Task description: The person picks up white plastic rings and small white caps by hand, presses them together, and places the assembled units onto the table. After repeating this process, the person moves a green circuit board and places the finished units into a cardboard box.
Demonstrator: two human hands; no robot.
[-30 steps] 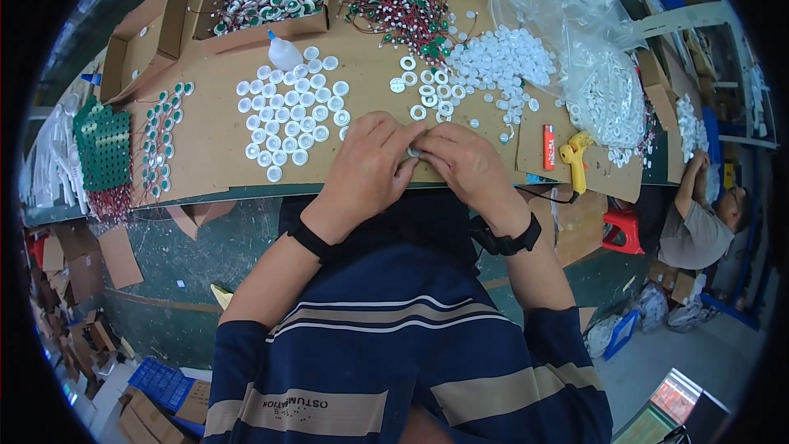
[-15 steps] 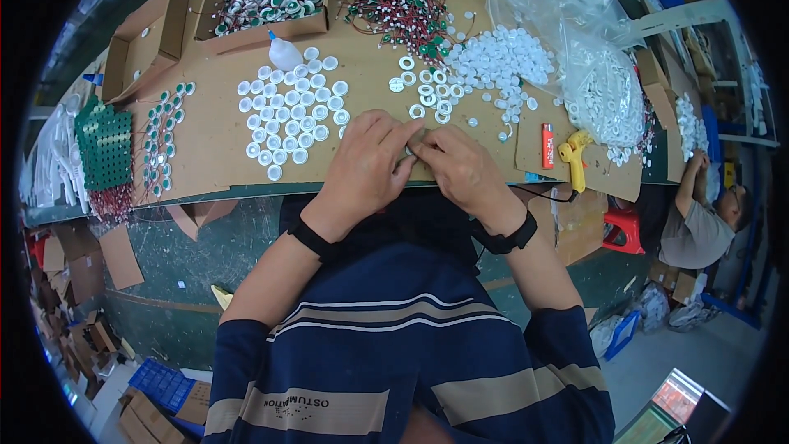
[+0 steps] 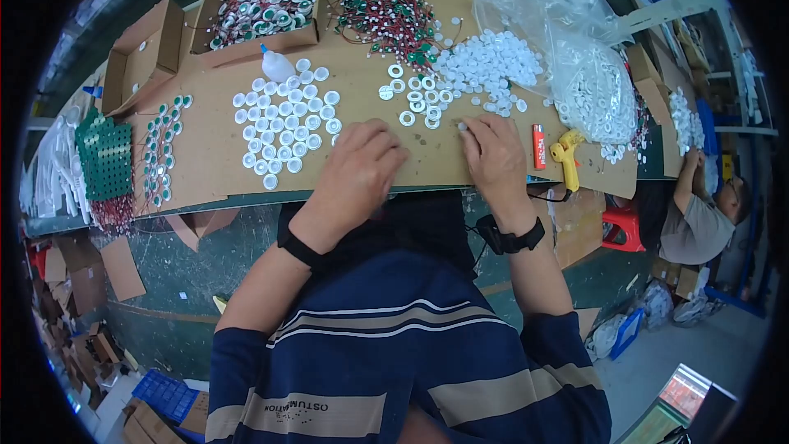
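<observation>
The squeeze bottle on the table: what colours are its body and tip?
The squeeze bottle has a whitish body and blue tip, clearest in the head view.

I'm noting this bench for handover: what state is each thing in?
Left hand: palm down, fingers curled; grip hidden.
Right hand: palm down, at a small pale piece; grip unclear.
Large cardboard box: open, filled with wired discs.
Small cardboard box: open, small white pieces inside.
Clear plastic bag: holding white rings; mouth unclear.
White bottle: blue tip fitted.
White caps: spread in a loose cluster.
Yellow glue gun: lying on its side.
</observation>
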